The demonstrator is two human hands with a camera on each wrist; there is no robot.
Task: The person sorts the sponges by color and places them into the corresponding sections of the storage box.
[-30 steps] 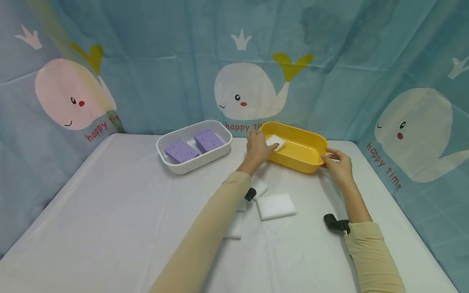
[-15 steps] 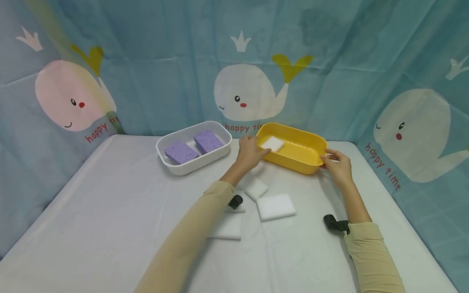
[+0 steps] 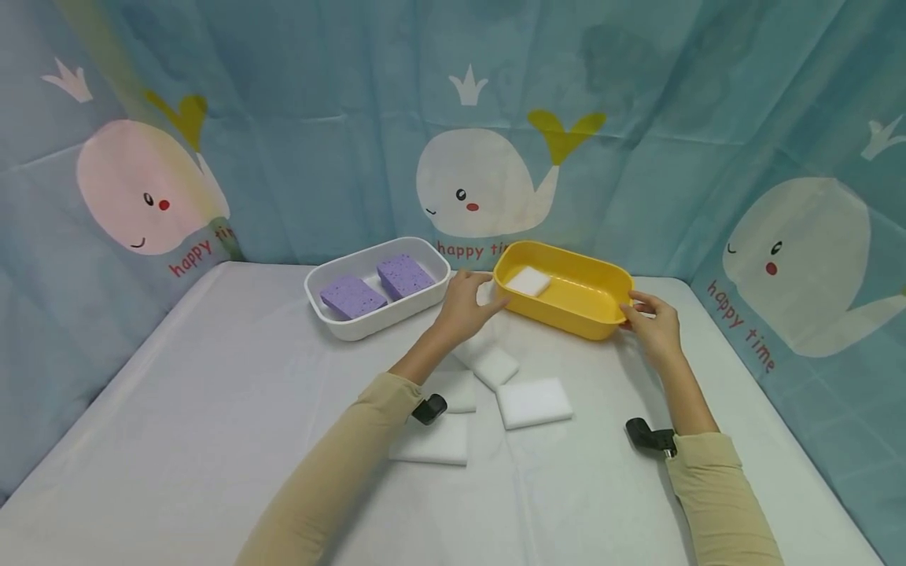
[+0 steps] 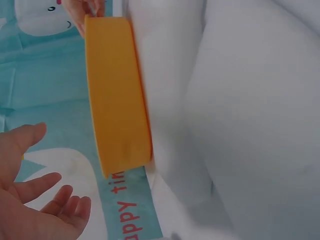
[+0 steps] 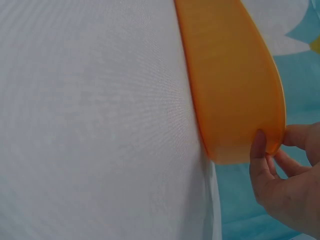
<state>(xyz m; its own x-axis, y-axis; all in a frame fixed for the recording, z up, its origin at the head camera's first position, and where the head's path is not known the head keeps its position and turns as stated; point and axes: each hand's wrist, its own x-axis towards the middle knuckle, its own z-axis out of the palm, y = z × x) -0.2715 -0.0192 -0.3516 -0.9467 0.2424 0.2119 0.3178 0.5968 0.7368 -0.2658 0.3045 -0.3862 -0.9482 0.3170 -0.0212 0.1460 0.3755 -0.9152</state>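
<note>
the right grip (image 3: 655, 330) is pinching the yellow tray (image 3: 566, 317) near the bench's (image 3: 609, 472) back-right corner, left grip (image 3: 463, 311) hovering loose, so lopsided tugging could be tipping it.

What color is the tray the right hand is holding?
Yellow; the tray shows best in the head view.

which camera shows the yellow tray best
The head view: it shows the yellow tray from above, with a white sponge inside. The left wrist view shows only its outside; the right wrist view, one end, pinched by the right hand.
</note>
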